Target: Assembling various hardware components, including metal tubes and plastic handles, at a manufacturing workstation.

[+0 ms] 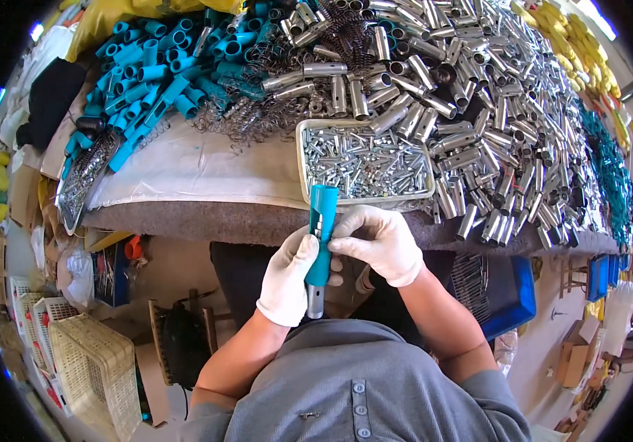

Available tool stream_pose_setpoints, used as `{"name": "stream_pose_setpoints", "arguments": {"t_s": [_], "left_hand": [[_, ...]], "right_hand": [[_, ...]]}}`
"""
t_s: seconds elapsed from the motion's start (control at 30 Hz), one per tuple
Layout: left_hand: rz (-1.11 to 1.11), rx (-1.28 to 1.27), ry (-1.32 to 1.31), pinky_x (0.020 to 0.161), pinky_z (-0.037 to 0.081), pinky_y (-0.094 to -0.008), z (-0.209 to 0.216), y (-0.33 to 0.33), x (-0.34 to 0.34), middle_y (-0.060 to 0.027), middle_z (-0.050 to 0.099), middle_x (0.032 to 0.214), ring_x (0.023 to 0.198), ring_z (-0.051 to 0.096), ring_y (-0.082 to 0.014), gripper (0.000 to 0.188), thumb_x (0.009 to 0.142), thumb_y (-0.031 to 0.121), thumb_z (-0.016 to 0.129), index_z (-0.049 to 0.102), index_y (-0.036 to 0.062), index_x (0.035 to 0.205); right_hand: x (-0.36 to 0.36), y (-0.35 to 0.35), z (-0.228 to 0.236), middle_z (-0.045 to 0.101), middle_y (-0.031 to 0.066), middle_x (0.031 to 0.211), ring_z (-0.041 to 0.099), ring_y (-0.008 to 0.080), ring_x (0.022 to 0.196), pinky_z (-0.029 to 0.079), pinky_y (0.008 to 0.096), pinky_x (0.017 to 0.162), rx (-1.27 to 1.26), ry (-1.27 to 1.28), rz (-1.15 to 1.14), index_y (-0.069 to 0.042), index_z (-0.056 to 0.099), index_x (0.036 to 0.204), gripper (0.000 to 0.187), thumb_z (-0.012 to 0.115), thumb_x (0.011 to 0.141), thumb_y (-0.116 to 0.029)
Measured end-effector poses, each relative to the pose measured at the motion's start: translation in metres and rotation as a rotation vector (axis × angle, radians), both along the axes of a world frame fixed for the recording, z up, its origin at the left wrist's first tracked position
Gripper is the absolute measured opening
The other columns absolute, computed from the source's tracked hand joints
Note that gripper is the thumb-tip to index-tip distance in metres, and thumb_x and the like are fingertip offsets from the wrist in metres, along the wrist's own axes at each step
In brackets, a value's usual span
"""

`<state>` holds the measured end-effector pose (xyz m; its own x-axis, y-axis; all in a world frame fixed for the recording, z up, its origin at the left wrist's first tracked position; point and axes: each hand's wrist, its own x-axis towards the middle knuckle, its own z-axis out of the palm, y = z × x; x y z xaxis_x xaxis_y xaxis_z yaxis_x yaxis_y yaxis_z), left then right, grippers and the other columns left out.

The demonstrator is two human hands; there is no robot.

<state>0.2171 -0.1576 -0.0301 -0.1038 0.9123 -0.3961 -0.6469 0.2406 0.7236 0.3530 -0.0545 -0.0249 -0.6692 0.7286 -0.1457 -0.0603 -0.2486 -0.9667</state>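
Observation:
My gloved left hand [285, 278] is closed round a teal plastic tube [319, 271], held upright in front of my body. A long slot opens in the tube's upper part, and a small metal piece shows inside it. From the tube's lower end a silver metal tube [316, 303] sticks out. My gloved right hand [383, 247] pinches thumb and forefinger together at the tube's right side; what they hold, if anything, is hidden. Just beyond both hands stands a white tray [397, 199] of small metal pins or screws [364, 163].
A heap of teal tubes [153, 72] lies at the back left, with loose springs [246, 121] beside it. Silver metal tubes [504, 140] pile up at the right. Below the table edge are a blue bin [526, 291] and a woven basket [92, 368].

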Motion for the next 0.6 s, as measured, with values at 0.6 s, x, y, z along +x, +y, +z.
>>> {"name": "stream_pose_setpoints", "arguments": {"t_s": [0.6], "left_hand": [[0.047,0.175,0.791,0.057,0.045,-0.0221,-0.011,0.012,0.006,-0.0036,0.061,0.081,0.064,0.054,-0.0065,0.060,0.087,0.047,0.060,0.050,0.0004,0.123]], "right_hand": [[0.005,-0.023,-0.005,0.064,0.0024,0.080,0.058,0.0069,0.069,0.049,0.0230,0.062,-0.251,0.000,-0.144,0.001,0.064,0.095,0.015,0.065,0.087,-0.012]]}}
